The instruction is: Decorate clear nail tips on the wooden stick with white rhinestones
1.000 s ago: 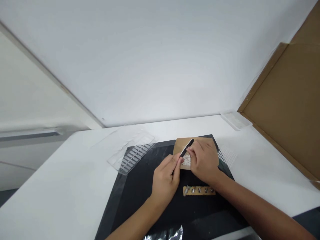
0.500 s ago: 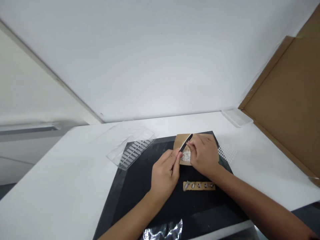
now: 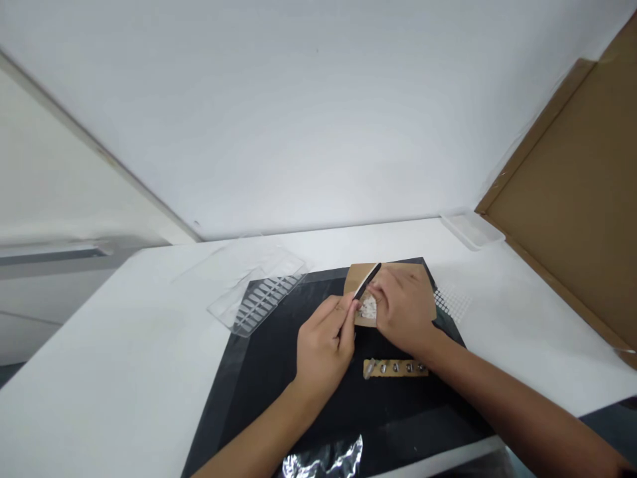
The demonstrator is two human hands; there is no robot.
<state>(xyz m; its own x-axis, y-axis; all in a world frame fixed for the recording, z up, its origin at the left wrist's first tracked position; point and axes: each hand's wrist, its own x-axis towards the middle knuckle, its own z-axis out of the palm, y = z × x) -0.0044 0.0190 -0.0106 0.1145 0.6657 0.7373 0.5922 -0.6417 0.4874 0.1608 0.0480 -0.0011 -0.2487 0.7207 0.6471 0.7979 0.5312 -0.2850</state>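
A thin file [image 3: 367,281], black on its face with a pale edge, slants up from the fingers of my left hand [image 3: 326,338], which are closed on its lower end. Close beside the file is my right hand [image 3: 402,307], its fingers pinched together; whatever they hold is too small to make out. Both hands are over a brown paper piece [image 3: 354,273] with white bits [image 3: 368,307] on it. Nearer to me, a brown strip [image 3: 398,369] bearing several small shiny pieces lies on the black mat [image 3: 279,372].
Clear plastic sheets with a row of nail-shaped tips [image 3: 263,302] overlap the mat's left corner. A sheet of white dots [image 3: 452,303] lies right. Beyond are a clear tray [image 3: 472,229] and a cardboard panel [image 3: 572,192]. Crinkled foil [image 3: 323,461] is at the front.
The view has shifted slightly. The file and both hands show only small movement, with the left hand still holding the file and the right hand close by.
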